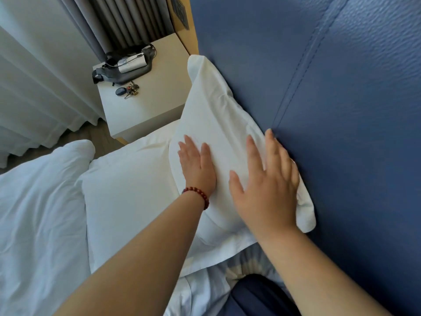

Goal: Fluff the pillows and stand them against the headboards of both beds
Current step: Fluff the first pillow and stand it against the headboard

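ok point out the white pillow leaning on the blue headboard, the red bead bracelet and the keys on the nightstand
white pillow (pixel 218 115): head view, creased upper face
blue padded headboard (pixel 341 87): head view, bare panel
red bead bracelet (pixel 197 194): head view, beads at left wrist
bunch of keys (pixel 131 91): head view, middle of bunch

Both flat hands, left and right, on upright pillow against blue headboard

Bag and keys on nightstand

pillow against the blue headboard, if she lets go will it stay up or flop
The pillow looks soft: its case wrinkles and its top corner droops. It leans on the headboard under the flat left hand and right hand, so it may slump, probably not fall.
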Demonstrator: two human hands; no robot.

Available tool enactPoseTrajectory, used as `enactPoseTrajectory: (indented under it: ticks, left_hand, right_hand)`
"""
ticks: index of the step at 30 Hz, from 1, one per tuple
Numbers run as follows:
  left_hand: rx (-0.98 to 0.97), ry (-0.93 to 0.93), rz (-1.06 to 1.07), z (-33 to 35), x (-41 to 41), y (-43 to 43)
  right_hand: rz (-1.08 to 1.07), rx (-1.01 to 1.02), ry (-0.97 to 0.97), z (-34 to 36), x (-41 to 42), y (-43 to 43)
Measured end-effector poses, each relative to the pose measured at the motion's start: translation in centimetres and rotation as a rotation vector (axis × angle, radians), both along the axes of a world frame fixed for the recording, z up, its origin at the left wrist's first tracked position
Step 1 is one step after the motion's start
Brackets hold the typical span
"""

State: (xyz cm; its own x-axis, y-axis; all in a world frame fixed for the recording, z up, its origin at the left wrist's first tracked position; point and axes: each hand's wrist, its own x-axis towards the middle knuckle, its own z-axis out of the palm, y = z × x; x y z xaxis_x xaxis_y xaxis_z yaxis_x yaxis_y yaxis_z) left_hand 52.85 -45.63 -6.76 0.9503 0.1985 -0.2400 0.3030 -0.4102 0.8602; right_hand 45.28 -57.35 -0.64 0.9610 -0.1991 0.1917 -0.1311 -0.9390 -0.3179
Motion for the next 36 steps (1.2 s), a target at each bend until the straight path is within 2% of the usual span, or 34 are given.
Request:
enactPoseTrajectory:
  ticks: [3, 5, 6, 8, 9, 11, 13, 16, 20, 23, 27, 29, 32, 34, 36]
  left_hand:
    - [-0.005, 0.07, 0.004, -0.1, -1.2, -0.1]
    - [0.065, -0.05, -0.063, 1.1, -1.8, -0.5]
    - [0.121, -0.217, -0.141, 2.3, -1.9, -0.8]
    - [0.229, -0.579, -0.43, 4.3, -1.4, -1.4]
    - [0.291, -0.675, -0.598, 5.0, -0.8, -1.7]
    - [0.486, -0.666, -0.872, 6.0, 0.3, -1.8]
    - [0.716, -0.629, -0.99, 6.0, 0.8, -1.1]
    - [0.879, -0.693, -1.001, 5.8, 1.2, 0.4]
    - [0.992, -0.726, -0.978, 5.8, 1.3, 1.5]
    - [0.984, -0.74, -0.963, 5.7, 0.5, 1.7]
    - [0.955, -0.729, -0.872, 6.2, 0.5, 3.0]
    - [0.953, -0.734, -0.864, 6.5, 0.4, 3.7]
    - [0.952, -0.725, -0.876, 6.7, 0.1, 4.1]
    - [0.95, -0.717, -0.85, 6.6, 0.0, 4.2]
    - [0.94, -0.708, -0.803, 6.6, 0.1, 4.1]
  right_hand:
    - [0.003, 0.017, 0.172, -0.5, -1.0, -0.8]
    - [-0.009, 0.026, 0.229, -0.8, -2.1, -0.7]
    - [-0.007, 0.04, 0.219, -0.7, -2.3, -0.6]
    - [-0.001, 0.091, 0.175, -0.4, -2.2, -0.7]
    - [0.001, 0.126, 0.152, -0.2, -2.0, -0.8]
    - [0.009, 0.165, 0.098, 0.2, -1.8, -0.9]
    - [0.044, 0.125, 0.062, 0.6, -2.0, -0.7]
    - [0.108, 0.083, 0.065, 0.4, -2.5, -0.4]
    - [0.02, 0.189, 0.205, -0.1, -2.9, -2.0]
    - [-0.061, 0.325, 0.126, 0.6, -3.4, -2.3]
    - [0.058, 0.213, -0.135, 1.8, -3.4, -0.9]
    - [0.097, 0.237, 0.009, 1.8, -2.7, -1.0]
    - [-0.061, 0.425, 0.241, 0.7, -2.5, -2.6]
    - [-0.121, 0.457, 0.21, 0.7, -2.9, -3.2]
    - [-0.056, 0.323, 0.044, 1.5, -3.3, -2.3]
